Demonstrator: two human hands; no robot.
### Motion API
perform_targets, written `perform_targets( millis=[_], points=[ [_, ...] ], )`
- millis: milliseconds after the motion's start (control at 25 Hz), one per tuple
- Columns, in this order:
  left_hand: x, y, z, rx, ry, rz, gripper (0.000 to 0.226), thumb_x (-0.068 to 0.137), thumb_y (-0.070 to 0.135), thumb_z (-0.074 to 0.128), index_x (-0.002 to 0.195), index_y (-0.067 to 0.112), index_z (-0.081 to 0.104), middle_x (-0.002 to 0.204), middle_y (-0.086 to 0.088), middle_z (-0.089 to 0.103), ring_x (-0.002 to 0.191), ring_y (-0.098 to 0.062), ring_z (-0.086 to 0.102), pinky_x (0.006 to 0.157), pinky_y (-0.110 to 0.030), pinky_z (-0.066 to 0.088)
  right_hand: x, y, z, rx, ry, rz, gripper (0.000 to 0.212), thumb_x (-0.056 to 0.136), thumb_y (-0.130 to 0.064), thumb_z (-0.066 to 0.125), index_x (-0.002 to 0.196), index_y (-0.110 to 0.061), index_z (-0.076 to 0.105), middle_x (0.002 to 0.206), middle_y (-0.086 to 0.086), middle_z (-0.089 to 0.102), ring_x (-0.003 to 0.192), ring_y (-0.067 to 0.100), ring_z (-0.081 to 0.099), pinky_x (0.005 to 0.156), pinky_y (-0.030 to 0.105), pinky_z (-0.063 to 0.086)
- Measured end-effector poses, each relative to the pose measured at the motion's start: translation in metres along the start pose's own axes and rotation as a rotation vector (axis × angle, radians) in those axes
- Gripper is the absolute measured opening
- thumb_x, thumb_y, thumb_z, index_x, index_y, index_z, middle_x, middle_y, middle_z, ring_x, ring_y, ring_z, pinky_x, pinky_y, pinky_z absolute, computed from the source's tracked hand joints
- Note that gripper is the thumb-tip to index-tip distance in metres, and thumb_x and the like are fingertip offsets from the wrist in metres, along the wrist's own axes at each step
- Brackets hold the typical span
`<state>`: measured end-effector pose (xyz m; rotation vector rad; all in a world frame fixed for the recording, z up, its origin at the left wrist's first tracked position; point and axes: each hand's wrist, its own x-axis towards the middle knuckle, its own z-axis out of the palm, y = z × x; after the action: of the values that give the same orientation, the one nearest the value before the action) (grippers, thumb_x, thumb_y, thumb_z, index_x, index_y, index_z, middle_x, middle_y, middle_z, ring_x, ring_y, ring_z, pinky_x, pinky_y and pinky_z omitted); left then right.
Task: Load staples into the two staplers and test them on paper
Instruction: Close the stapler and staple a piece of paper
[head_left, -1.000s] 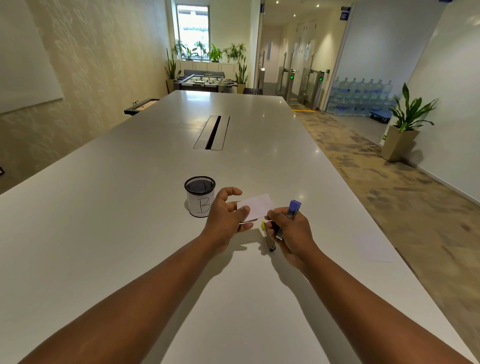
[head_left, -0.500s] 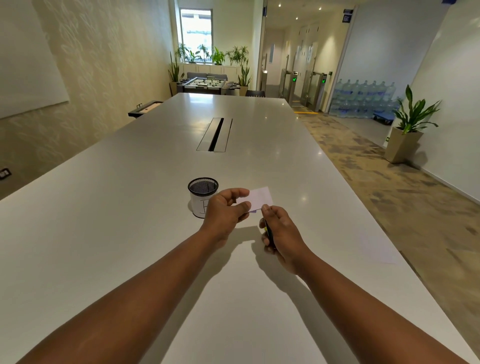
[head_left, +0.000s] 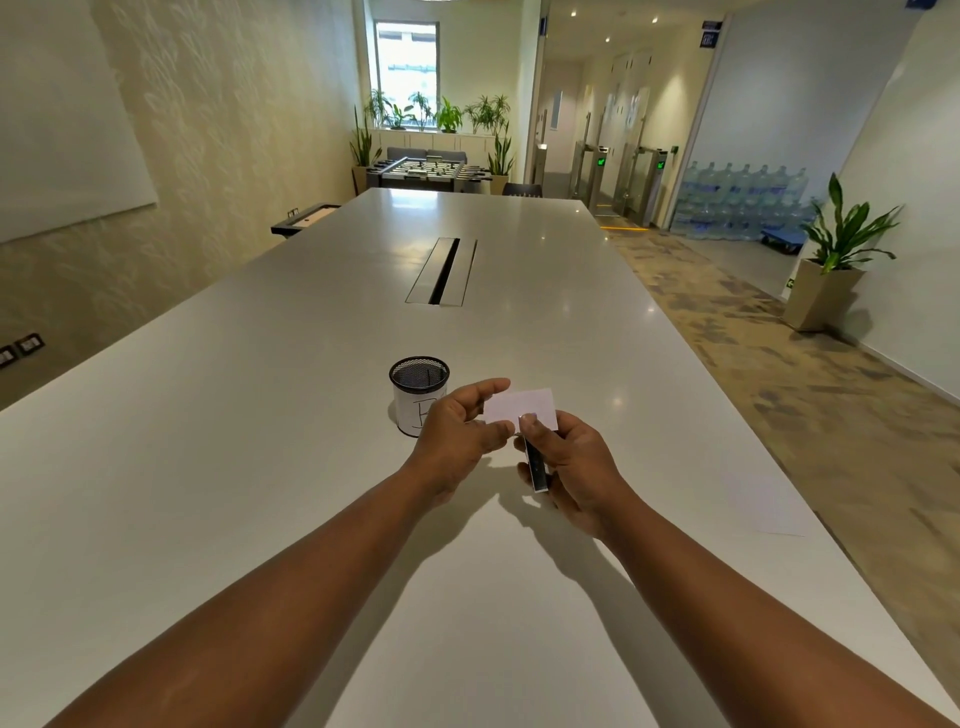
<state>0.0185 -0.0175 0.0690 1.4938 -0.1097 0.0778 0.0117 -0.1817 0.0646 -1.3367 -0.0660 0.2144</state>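
**Paper slip and stapler held together above the white table**

Near the middle of the long white table (head_left: 260, 467), both hands meet just above the surface. The left hand (head_left: 457, 431) pinches the left edge of a small white paper slip (head_left: 522, 408) between thumb and curled fingers, holding it raised off the table. The right hand (head_left: 576, 467) has its fingers wrapped round a slim dark stapler (head_left: 535, 465), which points away from the person; its far end sits at the near edge of the slip, with the thumb pressed on top there. Whether the paper is actually inside the stapler's mouth cannot be told, since the thumb covers that spot.

Just left of the left hand and a little farther off stands a black mesh cup (head_left: 418, 387) wrapped in a white label with a handwritten letter, partly hidden behind the hand. To the right, near the table's right edge, a pale sheet of paper (head_left: 763, 504) lies flat, well apart from the hands. Farther along the table's centre a cable slot (head_left: 441, 271) is set into the top. A potted plant (head_left: 836, 260) stands on the floor at the far right.
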Motion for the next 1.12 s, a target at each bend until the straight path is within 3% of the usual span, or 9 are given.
perform_targets(
  millis=[200,480,840,960,1120],
  points=[
    [-0.001,-0.002,0.0,0.026,0.038,-0.011,0.033,0.096,0.002,0.066,0.117,0.027,0.071,0.111,-0.004,0.077,0.099,-0.022,0.074,0.083,-0.03,0.062,0.004,0.003,0.002,0.059,-0.014,0.021,0.038,0.076,-0.037,0.081,0.109,-0.017,0.076,0.089,0.001,0.073,0.084,0.017,0.064,0.071,0.032,0.056],
    [0.004,-0.003,-0.001,0.017,0.124,-0.073,0.022,0.097,0.007,0.064,0.1,0.026,0.075,0.085,0.009,0.08,0.084,-0.015,0.074,0.085,-0.034,0.062,0.01,0.008,0.006,0.066,-0.005,0.027,0.04,0.076,-0.034,0.081,0.11,-0.015,0.075,0.088,0.002,0.074,0.084,0.016,0.065,0.068,0.031,0.056],
    [0.007,-0.005,-0.002,-0.033,0.115,-0.06,0.018,0.098,0.005,0.063,0.1,0.02,0.074,0.082,0.007,0.08,0.075,-0.008,0.075,0.068,-0.022,0.059,0.018,0.012,0.006,0.048,0.011,0.004,0.036,0.079,-0.032,0.081,0.109,-0.012,0.075,0.087,0.003,0.073,0.076,0.014,0.065,0.064,0.032,0.054],
    [0.007,-0.006,-0.002,-0.087,0.076,-0.072,0.012,0.095,0.011,0.069,0.104,0.018,0.074,0.09,0.002,0.08,0.084,-0.014,0.075,0.076,-0.028,0.061,0.018,0.013,0.006,0.047,0.059,-0.006,0.03,0.084,-0.027,0.079,0.108,-0.011,0.074,0.084,0.002,0.073,0.074,0.014,0.064,0.062,0.031,0.054],
    [0.006,-0.009,-0.001,-0.334,-0.066,-0.177,0.059,0.071,0.022,0.085,0.125,0.014,0.061,0.111,-0.009,0.077,0.101,-0.021,0.073,0.094,-0.034,0.058,0.02,0.012,0.005,0.041,0.074,-0.024,0.038,0.082,-0.029,0.081,0.113,-0.009,0.073,0.087,0.005,0.072,0.074,0.015,0.065,0.061,0.031,0.053]
  ],
)
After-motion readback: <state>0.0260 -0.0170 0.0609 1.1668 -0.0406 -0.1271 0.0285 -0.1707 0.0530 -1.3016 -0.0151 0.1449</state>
